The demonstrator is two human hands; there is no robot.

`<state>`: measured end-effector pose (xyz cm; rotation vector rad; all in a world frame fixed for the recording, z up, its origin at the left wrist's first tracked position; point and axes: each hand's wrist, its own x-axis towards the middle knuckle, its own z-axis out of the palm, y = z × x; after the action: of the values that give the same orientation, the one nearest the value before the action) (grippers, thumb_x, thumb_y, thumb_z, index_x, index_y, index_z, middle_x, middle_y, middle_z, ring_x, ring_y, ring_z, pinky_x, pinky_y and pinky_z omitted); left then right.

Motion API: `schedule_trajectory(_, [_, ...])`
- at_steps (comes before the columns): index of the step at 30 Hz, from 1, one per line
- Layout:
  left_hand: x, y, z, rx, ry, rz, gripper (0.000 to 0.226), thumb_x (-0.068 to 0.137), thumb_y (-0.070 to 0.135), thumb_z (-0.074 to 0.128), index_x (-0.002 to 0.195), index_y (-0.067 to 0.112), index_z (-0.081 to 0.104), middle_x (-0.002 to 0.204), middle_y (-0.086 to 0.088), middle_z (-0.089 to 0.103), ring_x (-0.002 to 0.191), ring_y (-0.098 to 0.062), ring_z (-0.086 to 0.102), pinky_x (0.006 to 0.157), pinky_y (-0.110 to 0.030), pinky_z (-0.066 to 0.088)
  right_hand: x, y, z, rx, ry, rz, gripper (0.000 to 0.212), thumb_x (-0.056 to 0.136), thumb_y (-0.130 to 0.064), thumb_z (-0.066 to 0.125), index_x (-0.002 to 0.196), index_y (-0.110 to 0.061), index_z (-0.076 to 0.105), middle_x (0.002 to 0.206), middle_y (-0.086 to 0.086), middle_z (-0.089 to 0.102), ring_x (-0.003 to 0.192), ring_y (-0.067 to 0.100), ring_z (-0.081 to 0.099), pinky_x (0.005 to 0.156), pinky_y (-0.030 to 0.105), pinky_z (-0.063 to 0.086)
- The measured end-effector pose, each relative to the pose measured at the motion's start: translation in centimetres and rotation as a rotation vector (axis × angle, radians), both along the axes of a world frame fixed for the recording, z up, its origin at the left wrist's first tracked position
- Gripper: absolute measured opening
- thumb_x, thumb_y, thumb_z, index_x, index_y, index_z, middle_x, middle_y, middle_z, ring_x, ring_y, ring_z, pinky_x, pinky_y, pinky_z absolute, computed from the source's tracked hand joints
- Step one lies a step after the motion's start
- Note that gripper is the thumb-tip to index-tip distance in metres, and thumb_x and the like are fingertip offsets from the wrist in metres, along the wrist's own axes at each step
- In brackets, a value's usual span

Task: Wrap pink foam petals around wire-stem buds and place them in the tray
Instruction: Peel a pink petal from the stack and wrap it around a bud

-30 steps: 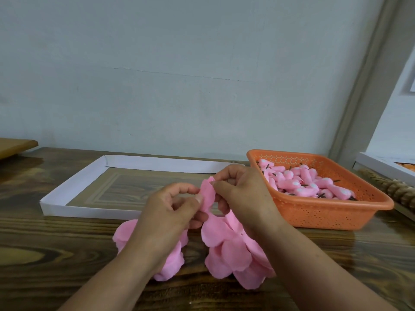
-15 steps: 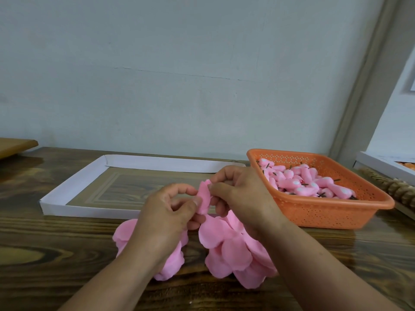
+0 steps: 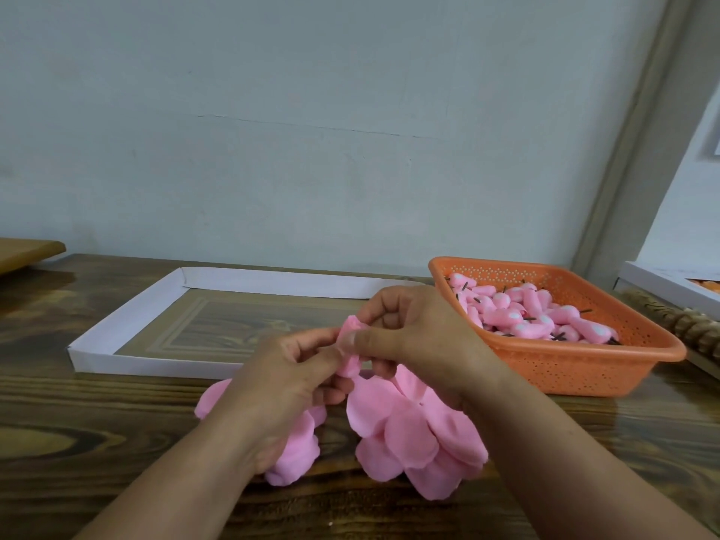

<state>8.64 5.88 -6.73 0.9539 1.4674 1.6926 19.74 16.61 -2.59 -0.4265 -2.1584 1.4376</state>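
Observation:
Both hands meet above the table's middle around a small pink foam bud with a petal (image 3: pixel 349 344) curled round it. My left hand (image 3: pixel 288 383) pinches it from below and the left. From the right, my right hand (image 3: pixel 413 341) pinches it, thumb pressed on the petal's front. The bud's wire stem is hidden by my fingers. Two piles of loose pink petals lie under my hands, the left petal pile (image 3: pixel 296 450) and the right petal pile (image 3: pixel 413 434). A shallow white tray (image 3: pixel 117 329) sits behind them with its floor bare.
An orange perforated basket (image 3: pixel 584 368) at the right holds several pink buds with dark wire stems (image 3: pixel 537 313). A wooden board edge (image 3: pixel 27 253) shows at far left. A white box (image 3: pixel 670 286) and a woven object (image 3: pixel 678 325) stand at far right. A wall rises behind the table.
The petal is now curled more tightly round the bud, and my right thumb has slid across its front. Both hands stay in the same spot above the petal piles.

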Motion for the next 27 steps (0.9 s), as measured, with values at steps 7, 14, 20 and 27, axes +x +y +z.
schedule_trajectory(7, [-0.18,-0.15,-0.08,0.02,0.053,-0.006,0.036,0.063,0.043,0.065,0.097,0.034,0.076,0.079,-0.009,0.069,0.066,-0.017,0.056,0.065,-0.034,0.047,-0.23,-0.3,0.12,0.008,0.051,-0.096,0.021,0.083,0.005,0.062,0.067,-0.008,0.057,0.043,0.002,0.057,0.033,0.013,0.048,0.038,0.019,0.042])
schedule_trajectory(14, [-0.38,-0.31,-0.02,0.033,0.088,-0.029,0.04,0.062,0.048,0.063,0.097,0.035,0.075,0.075,-0.007,0.068,0.064,-0.016,0.054,0.059,-0.028,0.047,-0.4,0.19,-0.08,-0.118,0.123,-0.029,0.025,0.079,0.007,0.066,0.061,-0.009,0.061,0.042,0.001,0.053,0.035,0.01,0.042,0.039,0.018,0.037])
schedule_trajectory(20, [-0.38,-0.14,-0.1,-0.027,0.076,-0.039,0.029,0.068,0.041,0.059,0.089,0.032,0.077,0.086,0.001,0.075,0.07,-0.011,0.067,0.065,-0.027,0.056,-0.57,0.11,-0.32,-0.071,0.128,-0.048,0.026,0.078,0.007,0.067,0.059,-0.009,0.06,0.04,-0.001,0.053,0.034,0.008,0.044,0.038,0.018,0.038])
schedule_trajectory(27, [0.43,-0.25,0.37,-0.008,-0.166,-0.107,0.034,0.079,0.031,0.057,0.103,0.012,0.071,0.096,-0.011,0.075,0.08,-0.021,0.073,0.057,-0.023,0.055,-0.88,-0.62,-0.69,-0.048,0.186,-0.091,0.027,0.081,0.002,0.067,0.059,-0.01,0.06,0.04,-0.004,0.055,0.034,0.005,0.047,0.038,0.015,0.038])
